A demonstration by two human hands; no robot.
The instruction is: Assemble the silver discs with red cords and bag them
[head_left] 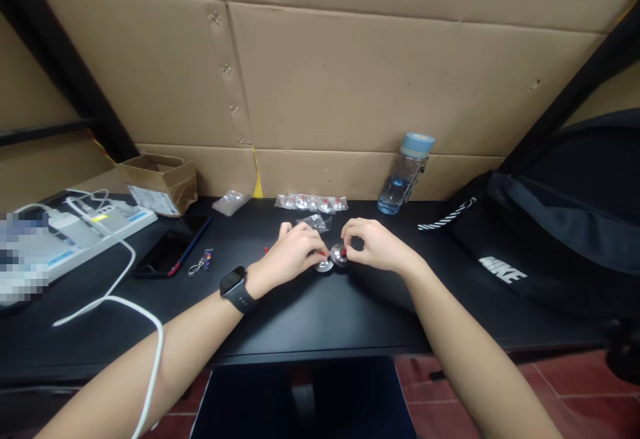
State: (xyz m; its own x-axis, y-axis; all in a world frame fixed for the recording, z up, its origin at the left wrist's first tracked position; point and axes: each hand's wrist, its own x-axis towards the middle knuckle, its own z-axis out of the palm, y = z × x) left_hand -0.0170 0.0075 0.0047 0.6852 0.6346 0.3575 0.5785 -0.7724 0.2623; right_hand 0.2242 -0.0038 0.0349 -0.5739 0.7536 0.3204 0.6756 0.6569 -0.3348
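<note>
My left hand (295, 252), with a black watch on its wrist, has its fingers closed on the red top of a small shiny metal disc (325, 265). Close beside it, a second shiny metal disc (338, 255) is pinched by its red knob between the thumb and fingers of my right hand (373, 244). The discs are nearly edge to edge; I cannot tell whether they touch. Just behind the hands lies a crumpled clear plastic wrapper (316, 222). Further back, a row of clear packets (311, 203) contains several similar discs with red parts.
On the black table are a phone (173, 249), a small keychain (201, 262), a plastic bag (231, 203), a cardboard box (163, 182) and a power strip (107, 229). A white cable (157, 332) crosses my left forearm. A water bottle (404, 175) and black bag (540, 239) stand right.
</note>
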